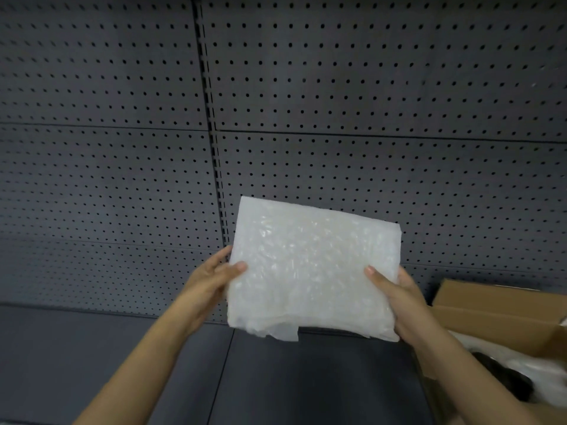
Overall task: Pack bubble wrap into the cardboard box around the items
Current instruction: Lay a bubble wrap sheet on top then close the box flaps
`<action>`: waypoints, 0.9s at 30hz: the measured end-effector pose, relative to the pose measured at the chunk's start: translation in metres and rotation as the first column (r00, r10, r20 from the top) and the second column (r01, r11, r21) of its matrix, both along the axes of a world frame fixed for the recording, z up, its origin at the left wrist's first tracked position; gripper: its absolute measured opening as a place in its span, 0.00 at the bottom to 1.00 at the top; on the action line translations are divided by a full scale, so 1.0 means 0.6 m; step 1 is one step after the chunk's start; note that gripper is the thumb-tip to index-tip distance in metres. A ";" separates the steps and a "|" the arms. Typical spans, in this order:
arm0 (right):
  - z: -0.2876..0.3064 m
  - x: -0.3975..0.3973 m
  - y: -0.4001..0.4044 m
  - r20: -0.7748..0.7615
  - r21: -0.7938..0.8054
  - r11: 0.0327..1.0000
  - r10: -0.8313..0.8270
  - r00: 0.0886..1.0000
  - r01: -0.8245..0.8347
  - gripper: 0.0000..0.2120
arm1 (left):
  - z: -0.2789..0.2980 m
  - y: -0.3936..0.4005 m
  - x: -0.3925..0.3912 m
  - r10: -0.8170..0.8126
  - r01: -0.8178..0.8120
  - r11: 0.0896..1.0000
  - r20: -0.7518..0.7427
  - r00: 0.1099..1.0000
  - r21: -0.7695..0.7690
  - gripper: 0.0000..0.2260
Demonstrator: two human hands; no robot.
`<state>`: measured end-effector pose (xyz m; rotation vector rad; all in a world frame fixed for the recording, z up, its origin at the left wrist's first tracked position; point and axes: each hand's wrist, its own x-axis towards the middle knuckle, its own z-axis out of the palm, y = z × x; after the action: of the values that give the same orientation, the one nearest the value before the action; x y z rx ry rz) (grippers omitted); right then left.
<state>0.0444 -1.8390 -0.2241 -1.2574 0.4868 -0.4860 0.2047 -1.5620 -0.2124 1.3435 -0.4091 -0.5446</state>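
A folded stack of white bubble wrap [310, 268] is held up in the air in front of the pegboard wall. My left hand [211, 280] grips its left edge, thumb on the front. My right hand [395, 292] grips its right edge the same way. The open cardboard box [497, 317] stands at the lower right, partly cut off by the frame edge. Inside it I see a dark item [506, 381] lying among white wrap [540, 372]. The stack hangs to the left of the box, above the dark shelf.
A dark grey pegboard wall [276, 102] fills the background, with a vertical slotted post [211, 142] left of centre. A dark shelf surface [122, 357] lies below my arms, with a seam running down its middle.
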 end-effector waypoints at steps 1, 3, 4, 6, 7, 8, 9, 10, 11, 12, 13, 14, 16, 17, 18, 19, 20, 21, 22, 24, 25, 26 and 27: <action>0.000 0.000 -0.003 -0.017 -0.037 0.999 -0.009 1.000 0.008 0.19 | 0.008 -0.010 0.001 -0.013 0.009 0.997 0.056 0.998 0.074 0.34; -0.001 0.001 -0.005 -0.038 -0.098 0.994 -0.057 0.998 0.054 0.16 | 0.020 -0.032 -0.006 0.022 -0.048 0.985 0.154 0.988 0.166 0.26; -0.003 0.001 -0.007 -0.041 -0.117 0.989 -0.091 0.995 0.085 0.14 | 0.020 -0.041 -0.009 0.075 -0.111 0.977 0.195 0.978 0.182 0.23; -0.005 -0.001 -0.008 -0.034 -0.158 0.976 -0.158 0.987 0.150 0.11 | 0.010 -0.057 -0.010 0.155 -0.210 0.958 0.261 0.953 0.196 0.20; -0.006 -0.003 -0.008 -0.031 -0.186 0.965 -0.193 0.981 0.184 0.10 | 0.006 -0.063 -0.010 0.177 -0.238 0.951 0.283 0.943 0.199 0.19; -0.008 -0.006 -0.009 -0.030 -0.212 0.954 -0.224 0.974 0.213 0.10 | 0.001 -0.068 -0.011 0.195 -0.260 0.945 0.298 0.934 0.197 0.19; -0.011 -0.008 -0.010 -0.030 -0.222 0.946 -0.248 0.968 0.235 0.10 | -0.002 -0.073 -0.011 0.210 -0.277 0.942 0.309 0.928 0.191 0.19; -0.015 -0.011 -0.012 -0.029 -0.223 0.943 -0.261 0.965 0.249 0.09 | -0.005 -0.077 -0.012 0.224 -0.290 0.940 0.313 0.923 0.181 0.18; -0.019 -0.014 -0.013 -0.029 -0.222 0.940 -0.271 0.962 0.258 0.09 | -0.010 -0.082 -0.010 0.234 -0.297 0.939 0.310 0.921 0.172 0.18; -0.024 -0.018 -0.015 -0.023 -0.223 0.937 -0.280 0.960 0.268 0.10 | -0.013 -0.087 -0.010 0.241 -0.299 0.941 0.300 0.923 0.162 0.17; -0.027 -0.023 -0.018 -0.009 -0.220 0.933 -0.293 0.956 0.284 0.11 | -0.016 -0.093 -0.009 0.246 -0.298 0.943 0.293 0.924 0.149 0.16; -0.032 -0.028 -0.022 0.015 -0.221 0.925 -0.315 0.949 0.310 0.14 | -0.017 -0.101 -0.010 0.247 -0.294 0.947 0.287 0.925 0.130 0.16; -0.037 -0.043 -0.036 0.055 -0.250 0.894 -0.369 0.928 0.371 0.18 | -0.020 -0.121 -0.014 0.241 -0.279 0.955 0.286 0.927 0.099 0.16; -0.039 -0.052 -0.045 0.068 -0.272 0.875 -0.397 0.915 0.400 0.17 | -0.021 -0.135 -0.019 0.233 -0.272 0.958 0.298 0.926 0.093 0.17; -0.040 -0.062 -0.057 0.082 -0.300 0.854 -0.422 0.903 0.426 0.16 | -0.022 -0.150 -0.025 0.223 -0.263 0.961 0.313 0.923 0.090 0.19; -0.041 -0.074 -0.069 0.098 -0.332 0.832 -0.438 0.894 0.444 0.14 | -0.023 -0.168 -0.032 0.206 -0.246 0.966 0.326 0.923 0.084 0.20; -0.044 -0.087 -0.085 0.109 -0.377 0.805 -0.453 0.885 0.458 0.14 | -0.024 -0.185 -0.042 0.185 -0.221 0.972 0.336 0.924 0.074 0.22; -0.045 -0.101 -0.100 0.112 -0.414 0.781 -0.467 0.877 0.468 0.13 | -0.028 -0.204 -0.051 0.158 -0.192 0.979 0.349 0.924 0.064 0.23; -0.046 -0.118 -0.116 0.106 -0.447 0.758 -0.482 0.870 0.474 0.12 | -0.030 -0.224 -0.061 0.127 -0.160 0.985 0.369 0.921 0.060 0.24; -0.050 -0.155 -0.154 0.074 -0.484 0.732 -0.511 0.856 0.479 0.10 | -0.038 -0.265 -0.081 0.056 -0.092 0.993 0.406 0.912 0.071 0.22; -0.054 -0.174 -0.176 0.050 -0.493 0.726 -0.527 0.849 0.480 0.08 | -0.041 -0.287 -0.092 0.024 -0.060 0.995 0.411 0.911 0.076 0.21; -0.059 -0.193 -0.200 0.019 -0.506 0.718 -0.544 0.839 0.477 0.07 | -0.044 -0.310 -0.103 -0.004 -0.037 0.995 0.417 0.909 0.090 0.19; -0.062 -0.212 -0.224 -0.009 -0.519 0.711 -0.560 0.829 0.475 0.07 | -0.047 -0.334 -0.116 -0.030 -0.023 0.993 0.438 0.898 0.114 0.17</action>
<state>-0.0826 -1.9734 -0.2615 -1.6700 0.9150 -1.0467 0.1351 -1.7622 -0.2407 1.5819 -0.7594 -0.2637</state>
